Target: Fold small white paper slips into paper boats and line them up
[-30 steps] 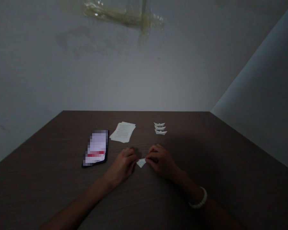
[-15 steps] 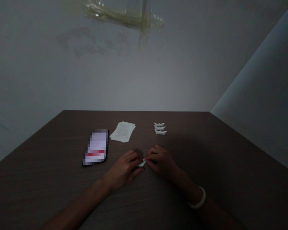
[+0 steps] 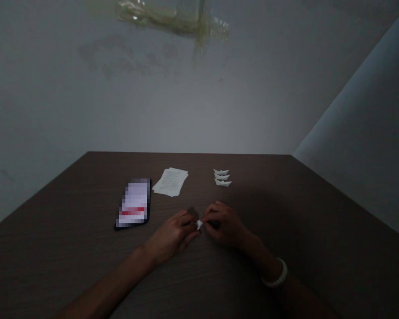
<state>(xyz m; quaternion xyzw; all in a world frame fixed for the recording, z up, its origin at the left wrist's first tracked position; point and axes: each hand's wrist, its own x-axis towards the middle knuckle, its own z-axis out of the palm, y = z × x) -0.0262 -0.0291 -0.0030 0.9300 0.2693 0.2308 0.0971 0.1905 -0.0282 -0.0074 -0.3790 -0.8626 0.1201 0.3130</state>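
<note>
A small white piece of folded paper (image 3: 199,224) is pinched between my two hands, low over the middle of the table. My left hand (image 3: 174,232) grips it from the left, thumb below and fingers above. From the right, my right hand (image 3: 224,223) holds its other side with closed fingertips. Most of the paper is hidden by the fingers, so its full shape does not show. Beyond my right hand, three white paper boats (image 3: 222,177) stand in a short column, one behind another.
Left of the boats lies a stack of printed paper sheets (image 3: 170,182). A phone (image 3: 133,204) with a blurred screen rests beside my left hand. The dark wooden table (image 3: 69,248) meets a grey wall (image 3: 193,110) at its far edge.
The fingers have shifted slightly on the folded paper, and the part of it that shows has changed shape. The boats, sheets and phone stay in place.
</note>
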